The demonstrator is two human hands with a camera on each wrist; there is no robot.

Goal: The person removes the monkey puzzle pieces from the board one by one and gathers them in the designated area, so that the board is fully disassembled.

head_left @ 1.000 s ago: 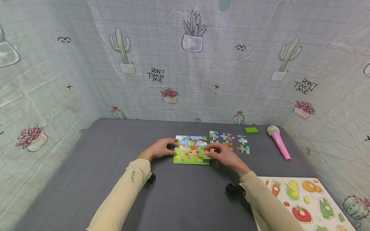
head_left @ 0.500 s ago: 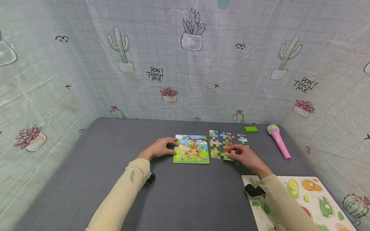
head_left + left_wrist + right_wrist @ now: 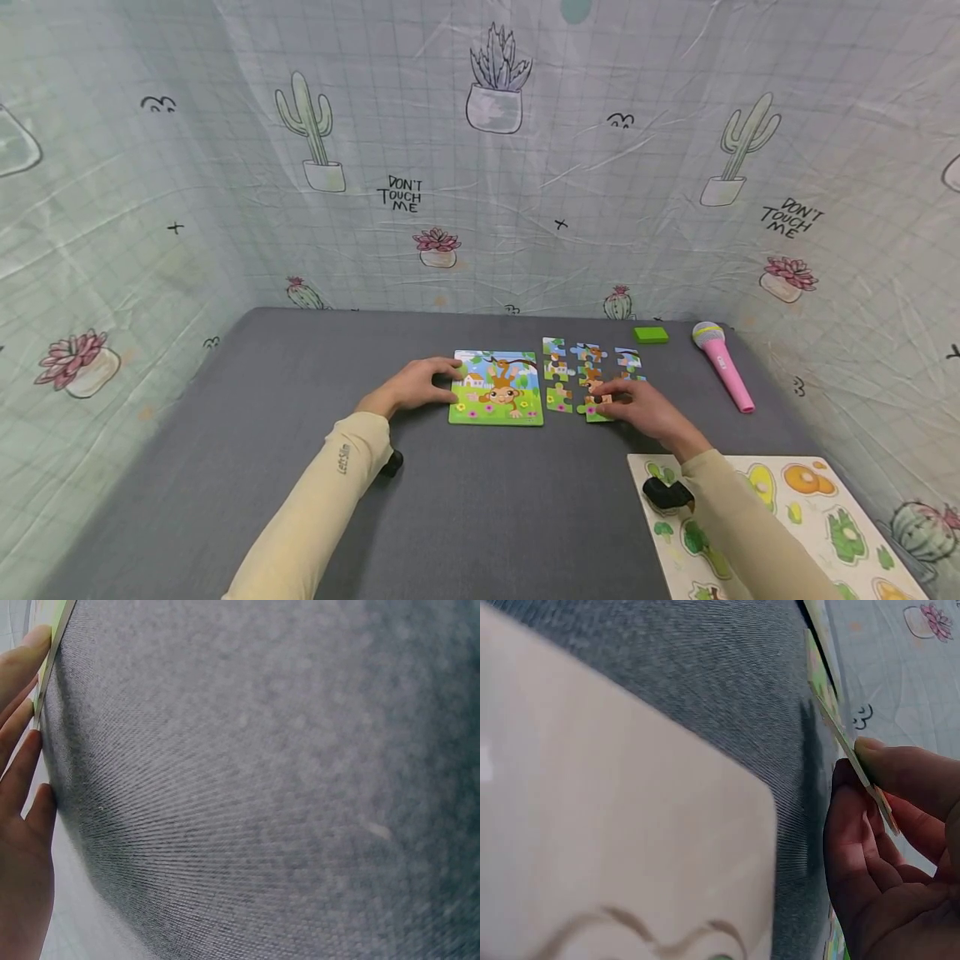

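Note:
A square jigsaw board with a hanging monkey picture lies flat on the grey table. My left hand touches its left edge, thumb and fingers extended along it, as the left wrist view also shows. To the right of the board, my right hand pinches a green-bottomed jigsaw piece between thumb and fingers. That piece looks tilted and raised off the table in the right wrist view. Several loose jigsaw pieces lie beside the board. Some are partly hidden behind my right hand.
A small green block sits behind the loose pieces. The pink toy microphone lies at the back right. At the front right is a vegetable-picture board, partly under my right forearm. A patterned curtain encloses the table.
My right hand carried the jigsaw piece from the board's right edge rightward to the loose pieces, then slightly farther right. My left hand stayed at the board's left edge.

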